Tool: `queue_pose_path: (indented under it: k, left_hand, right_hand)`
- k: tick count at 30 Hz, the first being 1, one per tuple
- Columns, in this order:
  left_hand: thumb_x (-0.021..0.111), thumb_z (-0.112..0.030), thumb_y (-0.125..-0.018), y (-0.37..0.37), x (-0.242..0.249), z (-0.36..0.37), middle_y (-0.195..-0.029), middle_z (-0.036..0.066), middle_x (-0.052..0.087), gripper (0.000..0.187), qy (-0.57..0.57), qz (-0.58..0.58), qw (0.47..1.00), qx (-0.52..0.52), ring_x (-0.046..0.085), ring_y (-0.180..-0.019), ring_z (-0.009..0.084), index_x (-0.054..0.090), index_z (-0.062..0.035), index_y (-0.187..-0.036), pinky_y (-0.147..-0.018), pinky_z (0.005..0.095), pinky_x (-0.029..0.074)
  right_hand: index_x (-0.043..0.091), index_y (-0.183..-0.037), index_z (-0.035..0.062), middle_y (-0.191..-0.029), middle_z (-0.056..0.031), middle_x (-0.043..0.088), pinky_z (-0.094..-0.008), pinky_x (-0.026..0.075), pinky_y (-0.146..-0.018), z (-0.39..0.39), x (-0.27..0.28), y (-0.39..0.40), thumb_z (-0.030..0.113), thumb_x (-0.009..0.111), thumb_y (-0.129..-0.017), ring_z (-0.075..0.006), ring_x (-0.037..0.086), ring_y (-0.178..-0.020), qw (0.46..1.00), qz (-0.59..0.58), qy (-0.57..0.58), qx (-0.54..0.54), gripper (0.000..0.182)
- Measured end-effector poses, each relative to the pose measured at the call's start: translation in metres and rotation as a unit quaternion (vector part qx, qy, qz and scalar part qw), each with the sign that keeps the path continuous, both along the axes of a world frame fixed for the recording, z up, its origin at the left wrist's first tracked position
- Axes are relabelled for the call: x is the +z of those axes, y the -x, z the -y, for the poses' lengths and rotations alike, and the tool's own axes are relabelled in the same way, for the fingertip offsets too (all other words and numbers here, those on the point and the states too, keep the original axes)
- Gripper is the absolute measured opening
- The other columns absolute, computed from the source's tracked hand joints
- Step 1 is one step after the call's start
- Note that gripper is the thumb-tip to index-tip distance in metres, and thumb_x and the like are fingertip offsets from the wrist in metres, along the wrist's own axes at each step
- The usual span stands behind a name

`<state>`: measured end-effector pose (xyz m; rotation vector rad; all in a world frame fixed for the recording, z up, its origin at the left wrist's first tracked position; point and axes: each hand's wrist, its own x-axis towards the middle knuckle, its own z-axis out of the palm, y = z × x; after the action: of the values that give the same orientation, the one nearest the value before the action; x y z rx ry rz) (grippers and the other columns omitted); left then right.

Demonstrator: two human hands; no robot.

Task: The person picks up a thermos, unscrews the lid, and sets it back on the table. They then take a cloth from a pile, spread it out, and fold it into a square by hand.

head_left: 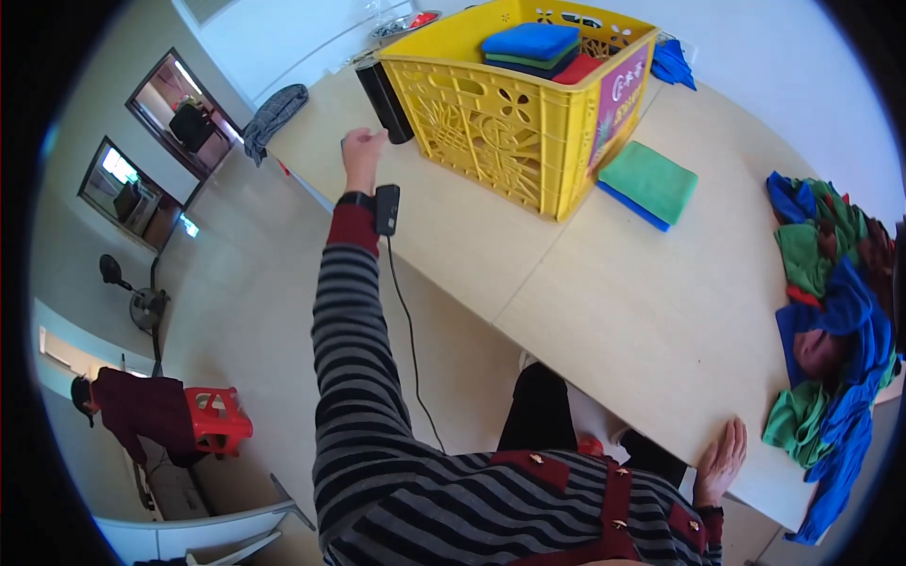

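Observation:
My left hand [362,158] is raised by the table's far left edge, beside a black cylinder [385,102] and apart from it. Its fingers are curled, and I cannot make out what they hold, if anything. A black device [387,209] with a cable sits at that wrist. My right hand [721,462] lies flat on the table's near edge, holding nothing. The heap of crumpled blue, green and dark red cloths [830,311] is just right of it. A folded green cloth [651,179] rests on a blue one [634,206] in mid-table.
A yellow plastic crate [481,141] with folded cloths [530,42] inside stands at the back of the table [585,302]. Grey fabric [274,118] hangs at the far left corner. Across the floor, a person [146,410] is by a red stool [219,418].

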<state>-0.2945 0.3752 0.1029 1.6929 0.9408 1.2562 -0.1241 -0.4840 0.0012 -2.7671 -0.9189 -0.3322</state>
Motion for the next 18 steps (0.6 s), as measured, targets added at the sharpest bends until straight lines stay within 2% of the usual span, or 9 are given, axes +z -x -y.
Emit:
queue_pose_path:
  k: [1,2,5,6,9,13,16,18]
  left_hand:
    - [0.085,-0.027,-0.077,-0.005,-0.007,-0.03,-0.108,0.018,0.067,0.06,-0.087,-0.039,0.99,0.109,0.066,-0.098,0.0273,0.059,0.0039,-0.12,-0.088,0.0373,0.054]
    - [0.085,-0.027,-0.077,-0.011,-0.008,-0.052,-0.108,0.018,0.067,0.06,-0.083,-0.039,0.99,0.108,0.066,-0.098,0.0273,0.059,0.0039,-0.12,-0.088,0.0373,0.054]
    - [0.09,-0.032,-0.069,-0.038,-0.009,-0.102,-0.135,0.025,0.054,0.092,-0.121,-0.034,0.978,0.167,0.053,-0.126,0.0364,0.043,0.0051,-0.139,-0.106,0.0412,0.044]
    - [0.09,-0.032,-0.069,-0.046,-0.009,-0.115,-0.135,0.025,0.054,0.092,-0.117,-0.031,0.979,0.165,0.053,-0.126,0.0364,0.043,0.0051,-0.139,-0.106,0.0412,0.044]
    - [0.091,-0.035,-0.068,-0.075,-0.005,-0.143,-0.147,0.028,0.043,0.105,-0.133,-0.06,0.968,0.203,0.043,-0.138,0.0392,0.034,0.0049,-0.147,-0.113,0.0414,0.037]
    - [0.091,-0.036,-0.065,-0.102,-0.023,-0.197,-0.138,0.028,0.053,0.099,-0.134,-0.053,0.965,0.218,0.052,-0.129,0.0384,0.042,0.0068,-0.139,-0.107,0.0407,0.042]
    - [0.091,-0.036,-0.065,-0.107,-0.012,-0.181,-0.124,0.026,0.063,0.088,-0.086,0.012,0.989,0.123,0.061,-0.118,0.0376,0.048,0.0072,-0.129,-0.101,0.0407,0.046]
    - [0.091,-0.036,-0.066,-0.107,-0.011,-0.17,-0.119,0.024,0.066,0.084,-0.098,0.016,0.985,0.144,0.063,-0.113,0.0368,0.05,0.0064,-0.125,-0.099,0.041,0.047]
  right_hand:
    - [0.047,-0.143,-0.0007,-0.149,-0.0215,0.045,-0.0484,0.029,-0.117,-0.001,0.001,0.0,0.019,0.047,-0.097,-0.0386,0.039,-0.141,1.0,0.001,0.004,0.0,0.049]
    - [0.047,-0.143,-0.0011,-0.149,-0.0219,0.045,-0.0485,0.028,-0.118,-0.002,0.002,0.002,0.018,0.046,-0.097,-0.0389,0.038,-0.141,1.0,-0.01,0.008,-0.012,0.05]
    - [0.045,-0.144,-0.0019,-0.149,-0.0227,0.044,-0.0487,0.028,-0.118,-0.002,0.0,0.003,0.018,0.044,-0.098,-0.0395,0.038,-0.142,0.999,-0.026,0.02,-0.04,0.05]
    - [0.045,-0.145,-0.0015,-0.151,-0.0223,0.042,-0.0485,0.026,-0.119,0.0,-0.004,0.004,0.019,0.042,-0.099,-0.0393,0.036,-0.143,0.998,-0.034,0.025,-0.055,0.051]
    - [0.043,-0.147,-0.0007,-0.154,-0.0215,0.038,-0.0481,0.023,-0.12,-0.005,-0.007,0.004,0.021,0.039,-0.1,-0.0389,0.033,-0.145,0.994,-0.045,0.043,-0.094,0.052]
    - [0.041,-0.148,-0.0012,-0.155,-0.0223,0.036,-0.0482,0.023,-0.121,-0.015,0.0,0.007,0.022,0.037,-0.1,-0.0394,0.032,-0.145,0.986,-0.064,0.068,-0.141,0.053]
    - [0.04,-0.149,-0.0012,-0.155,-0.0221,0.036,-0.048,0.023,-0.121,-0.013,-0.005,0.005,0.021,0.037,-0.1,-0.0395,0.032,-0.145,0.984,-0.056,0.072,-0.156,0.054]
    - [0.04,-0.148,-0.0015,-0.155,-0.0224,0.036,-0.0479,0.024,-0.12,-0.015,-0.005,0.006,0.019,0.039,-0.1,-0.0396,0.032,-0.145,0.983,-0.057,0.068,-0.162,0.053]
